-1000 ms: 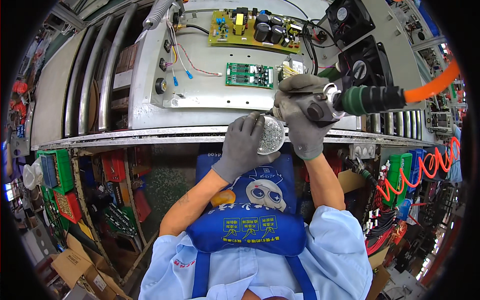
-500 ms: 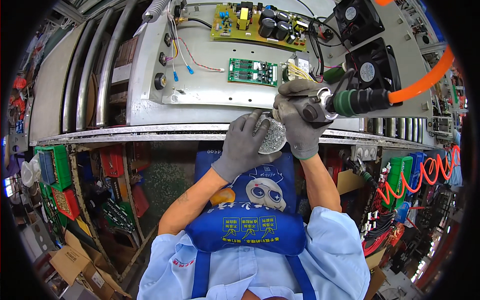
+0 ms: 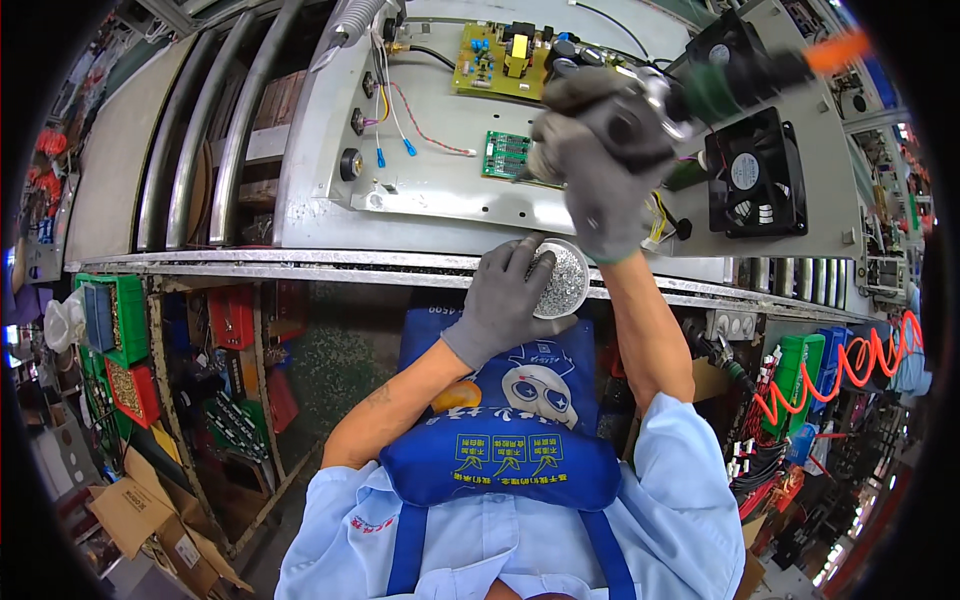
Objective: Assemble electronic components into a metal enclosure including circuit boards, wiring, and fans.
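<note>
My left hand (image 3: 497, 303), in a grey glove, grips a round, shallow dish of small metal screws (image 3: 563, 282) at the bench's front edge. Its fingertips reach over the rim. My right hand (image 3: 607, 195), also gloved, is closed round an air screwdriver (image 3: 632, 122), blurred by motion. The tool's tip end comes down at the small green circuit board (image 3: 505, 153), whose right part the hand hides. Whether the tip touches the board I cannot tell. The board lies on a grey metal chassis (image 3: 440, 200). Behind it sits a larger yellow-green circuit board (image 3: 487, 75).
A black fan (image 3: 752, 175) stands on the chassis at right. Loose wires with blue terminals (image 3: 395, 150) lie at left. An orange hose (image 3: 838, 50) trails from the screwdriver. Metal rollers (image 3: 235, 140) flank the chassis. Parts bins (image 3: 128, 320) stand below the bench at left.
My right hand has moved the screwdriver up from the dish to the green board. The left hand and dish have shifted slightly right. The view has shifted a little.
</note>
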Demonstrator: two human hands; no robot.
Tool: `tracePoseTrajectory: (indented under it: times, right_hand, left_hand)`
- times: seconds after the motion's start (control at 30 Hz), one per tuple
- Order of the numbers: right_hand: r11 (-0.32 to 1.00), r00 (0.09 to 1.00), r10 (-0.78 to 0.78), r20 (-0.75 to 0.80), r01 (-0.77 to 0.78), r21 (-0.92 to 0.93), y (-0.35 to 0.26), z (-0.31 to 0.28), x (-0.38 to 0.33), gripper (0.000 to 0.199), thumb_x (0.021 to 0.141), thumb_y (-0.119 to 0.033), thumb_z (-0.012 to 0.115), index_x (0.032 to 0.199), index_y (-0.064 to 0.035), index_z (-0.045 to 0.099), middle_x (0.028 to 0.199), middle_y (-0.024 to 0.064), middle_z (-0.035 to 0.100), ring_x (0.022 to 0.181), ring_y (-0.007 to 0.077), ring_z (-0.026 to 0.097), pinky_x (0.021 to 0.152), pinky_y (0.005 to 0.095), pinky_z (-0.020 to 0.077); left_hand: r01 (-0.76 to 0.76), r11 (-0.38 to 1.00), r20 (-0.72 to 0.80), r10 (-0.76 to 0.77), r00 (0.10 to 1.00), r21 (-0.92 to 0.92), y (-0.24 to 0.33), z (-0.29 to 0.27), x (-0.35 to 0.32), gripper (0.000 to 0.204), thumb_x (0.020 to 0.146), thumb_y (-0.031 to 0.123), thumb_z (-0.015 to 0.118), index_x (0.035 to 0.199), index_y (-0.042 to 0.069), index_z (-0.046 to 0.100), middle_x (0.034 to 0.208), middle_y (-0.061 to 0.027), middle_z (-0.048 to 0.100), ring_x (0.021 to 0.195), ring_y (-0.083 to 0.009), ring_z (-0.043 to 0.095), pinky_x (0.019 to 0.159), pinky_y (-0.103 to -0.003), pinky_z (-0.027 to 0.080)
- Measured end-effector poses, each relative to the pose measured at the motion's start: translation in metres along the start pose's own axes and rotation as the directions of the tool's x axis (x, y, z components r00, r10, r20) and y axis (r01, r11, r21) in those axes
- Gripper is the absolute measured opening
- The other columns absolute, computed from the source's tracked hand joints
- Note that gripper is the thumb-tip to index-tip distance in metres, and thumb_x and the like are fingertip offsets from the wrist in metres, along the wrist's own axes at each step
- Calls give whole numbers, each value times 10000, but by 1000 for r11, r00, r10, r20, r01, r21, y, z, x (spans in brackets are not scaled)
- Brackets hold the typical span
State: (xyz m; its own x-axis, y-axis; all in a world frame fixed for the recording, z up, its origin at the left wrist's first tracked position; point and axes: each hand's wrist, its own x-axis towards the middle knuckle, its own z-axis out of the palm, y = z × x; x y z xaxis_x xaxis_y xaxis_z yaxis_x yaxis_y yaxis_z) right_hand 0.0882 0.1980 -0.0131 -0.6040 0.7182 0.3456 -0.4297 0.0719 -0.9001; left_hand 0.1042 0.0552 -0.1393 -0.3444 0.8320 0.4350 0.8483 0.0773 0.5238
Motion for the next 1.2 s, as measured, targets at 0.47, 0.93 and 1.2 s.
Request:
tracePoseTrajectory:
  times: [0.47,0.93,1.2]
  right_hand:
    - [971,980,-125,154,153,-185,43,27,25,169,761,-2,705,921,20,656,841,37,691,769,75,636,714,226,526]
    - [991,997,73,-11,-74,-113,-22,-17,-28,347,789,135,642,1098,-14,591,913,126,649,655,139,605,527,297,534]
    - [982,994,104,-32,-107,-158,0,-52,-63,249,770,42,710,1013,22,659,928,77,694,826,131,660,746,264,530]
  left_hand:
    - [21,1000,20,-21,1000,-23,0,1,-2,796,614,504,849,1186,-6,632,1262,-212,560,1129,-385,554,950,-483,475]
    - [-2,999,39,0,999,49,3,-1,-2,739,652,556,827,1209,94,680,1319,-217,535,1127,-394,541,959,-492,472]
    - [-29,998,4,29,1000,64,3,0,0,660,668,562,818,1125,100,702,1269,-210,535,1094,-391,543,933,-491,476]
